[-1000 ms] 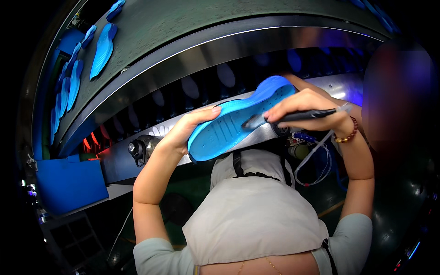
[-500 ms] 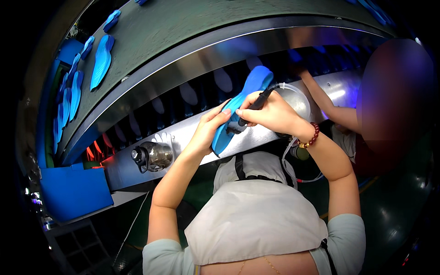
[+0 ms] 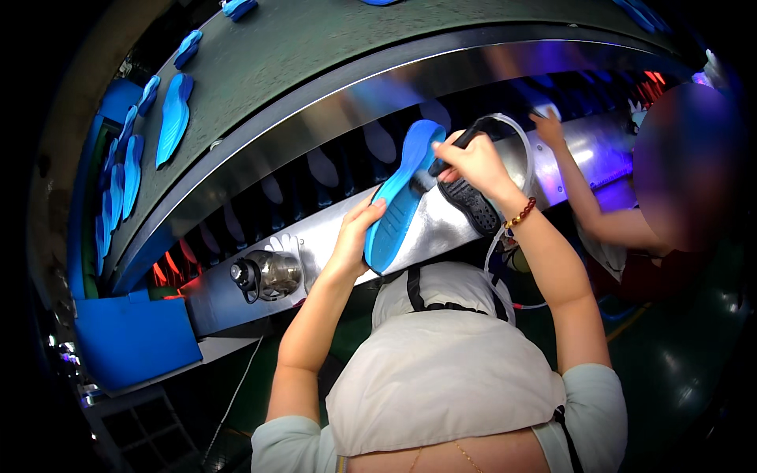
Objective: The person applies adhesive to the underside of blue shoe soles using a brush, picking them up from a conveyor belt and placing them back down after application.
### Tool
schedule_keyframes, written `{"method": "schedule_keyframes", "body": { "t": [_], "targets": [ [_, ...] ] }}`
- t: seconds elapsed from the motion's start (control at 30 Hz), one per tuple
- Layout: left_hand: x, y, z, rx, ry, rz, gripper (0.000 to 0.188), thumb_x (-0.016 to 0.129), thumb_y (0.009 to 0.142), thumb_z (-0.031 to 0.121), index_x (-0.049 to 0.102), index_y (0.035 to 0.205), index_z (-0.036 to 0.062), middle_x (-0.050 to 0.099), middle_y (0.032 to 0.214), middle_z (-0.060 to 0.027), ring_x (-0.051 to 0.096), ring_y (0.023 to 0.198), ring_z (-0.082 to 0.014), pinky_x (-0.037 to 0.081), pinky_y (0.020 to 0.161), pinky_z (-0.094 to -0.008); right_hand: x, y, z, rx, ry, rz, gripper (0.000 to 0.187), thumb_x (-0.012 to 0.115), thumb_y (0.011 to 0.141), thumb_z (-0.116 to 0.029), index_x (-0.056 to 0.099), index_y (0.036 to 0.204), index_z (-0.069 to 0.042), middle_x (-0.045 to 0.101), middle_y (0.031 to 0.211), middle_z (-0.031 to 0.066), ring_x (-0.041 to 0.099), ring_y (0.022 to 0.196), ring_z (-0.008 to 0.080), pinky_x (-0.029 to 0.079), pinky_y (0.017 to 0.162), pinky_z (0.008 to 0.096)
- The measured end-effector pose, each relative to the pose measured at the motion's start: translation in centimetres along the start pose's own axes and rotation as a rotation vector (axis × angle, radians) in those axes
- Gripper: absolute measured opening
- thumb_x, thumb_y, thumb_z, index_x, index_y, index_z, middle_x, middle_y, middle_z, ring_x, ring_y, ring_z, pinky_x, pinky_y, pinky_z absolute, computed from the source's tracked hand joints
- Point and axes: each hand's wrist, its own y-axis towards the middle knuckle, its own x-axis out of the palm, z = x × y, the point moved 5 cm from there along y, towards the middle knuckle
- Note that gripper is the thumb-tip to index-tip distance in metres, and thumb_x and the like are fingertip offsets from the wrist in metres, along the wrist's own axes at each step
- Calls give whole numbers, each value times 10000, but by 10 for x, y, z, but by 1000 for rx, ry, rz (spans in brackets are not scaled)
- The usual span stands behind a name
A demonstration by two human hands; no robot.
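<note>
My left hand point(image 3: 356, 230) is closed around the edge of a blue shoe sole point(image 3: 398, 209), which is tilted with its moulded inner face in view. A black-handled brush point(image 3: 456, 150) is in the closed grip of my right hand point(image 3: 479, 164). Its dark bristles point(image 3: 423, 180) are at the sole's right edge; whether they touch it I cannot tell. A clear hose point(image 3: 522, 146) loops by my right hand and runs down past the wrist. Below that hand, a black sole with a studded surface point(image 3: 473, 206) is partly hidden by my wrist.
A metal shelf point(image 3: 331, 225) runs before me, bearing a clear bottle point(image 3: 272, 274) and a white glove point(image 3: 288, 243). Above it, several blue soles point(image 3: 174, 118) lie on a green conveyor belt point(image 3: 315, 47). A blue bin point(image 3: 138, 339) stands left; a co-worker's arm point(image 3: 579, 177) reaches in at right.
The blue sole has turned so more of its inner face shows. My right hand and brush have moved up, toward its far end. The black sole now shows more. The co-worker's hand has shifted right.
</note>
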Motion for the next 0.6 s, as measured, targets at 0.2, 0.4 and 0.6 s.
{"method": "schedule_keyframes", "body": {
  "t": [0.2,0.4,0.6],
  "targets": [
    [7,6,-21,-94,-365,-20,459,471,848,300,415,1188,-3,537,1092,-146,567,936,-236,473,806,-362,1,-4,33,-268,34,261,302,654,760,-239,603,883,32,629,802,80,600,756,156,469,686,261],
    [8,7,-30,-126,-441,10,476,470,848,297,402,1193,-23,527,1112,-160,555,970,-267,452,847,-398,47,-58,17,-460,-481,195,364,627,755,-221,576,986,55,589,947,225,574,865,323,448,776,344],
    [-28,20,-22,-63,-382,-24,453,516,814,303,457,1125,-23,562,1037,-158,567,926,-259,452,834,-365,45,-78,3,-324,-98,-197,244,569,799,-177,616,936,19,631,871,160,602,835,242,460,753,314]
  ]
}}
